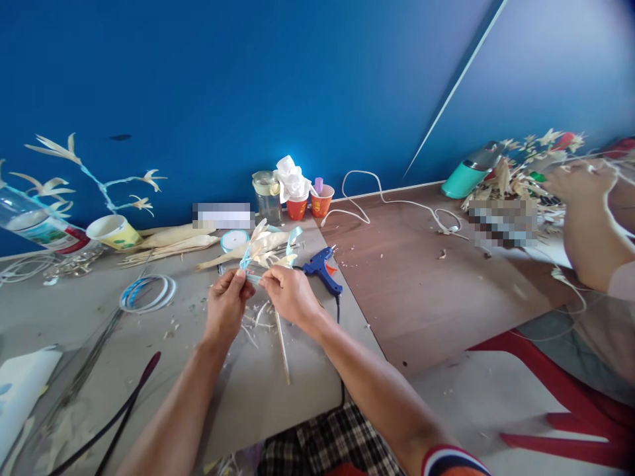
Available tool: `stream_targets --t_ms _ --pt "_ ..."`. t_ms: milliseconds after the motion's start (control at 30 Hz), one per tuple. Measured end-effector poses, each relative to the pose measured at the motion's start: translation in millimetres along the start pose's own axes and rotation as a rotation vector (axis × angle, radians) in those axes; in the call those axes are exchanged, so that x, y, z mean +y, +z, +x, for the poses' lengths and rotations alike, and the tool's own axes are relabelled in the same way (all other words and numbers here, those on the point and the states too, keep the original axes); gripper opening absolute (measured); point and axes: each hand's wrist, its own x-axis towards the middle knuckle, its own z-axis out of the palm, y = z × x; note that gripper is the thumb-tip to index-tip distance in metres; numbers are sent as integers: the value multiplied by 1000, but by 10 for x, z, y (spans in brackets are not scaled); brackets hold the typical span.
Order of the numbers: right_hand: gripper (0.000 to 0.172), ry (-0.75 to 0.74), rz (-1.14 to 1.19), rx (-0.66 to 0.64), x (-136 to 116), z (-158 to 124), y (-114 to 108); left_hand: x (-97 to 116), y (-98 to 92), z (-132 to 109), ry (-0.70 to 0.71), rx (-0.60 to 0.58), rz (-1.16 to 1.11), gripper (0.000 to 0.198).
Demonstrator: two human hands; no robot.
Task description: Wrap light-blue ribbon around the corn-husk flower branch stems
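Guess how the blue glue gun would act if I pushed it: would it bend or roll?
The blue glue gun probably wouldn't bend, since its body looks like hard plastic. It likely wouldn't roll, with that handle sticking out. The black cord at its handle would probably trail along and might tug.

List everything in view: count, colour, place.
Tape strip: one, pale blue, between hands
Flowers: several, cream, along back
Glue gun: one, blue, right of hands
Tape roll: one, blue-white, behind hands
Coil: one, white, left
Cups: three, two red, one yellow, back
Jug: one, clear, back centre
Bottle: one, clear, far left
Flask: one, teal, back right
Tabletops: two, grey left, brown right
Scraps: many, pale, tabletops
Stool: one, red, lower right
Co-worker's arm: one, bare, far right
Left hand: one, bare, on strip
Right hand: one, bare, on strip
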Motion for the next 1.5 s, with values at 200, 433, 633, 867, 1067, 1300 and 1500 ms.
stream_targets --t_ms 200,433,633,867,1067,1300,1500 --pt "17 1 -32 -1 11 8 -2 -61 -32 26 33 47 101 21" --pt "18 -17 -36 18 41 19 -5 -80 -63 50 50 17 146 23" --pt "18 1 -99 -20 19 5 -18 -125 -92 80 116 48 302 23" --pt "18 -2 -166 -12 59 28 -18 -136 -122 86 161 48 406 25" --pt "18 -35 -204 0 31 17 -150 -106 -166 92 224 20 560 31" --pt "17 -19 -126 -51 -16 -19 -403 -3 -219 121 267 47 745 24" --pt "19 42 62 -13 154 52 -539 55 -247 135 253 -9 675 24"
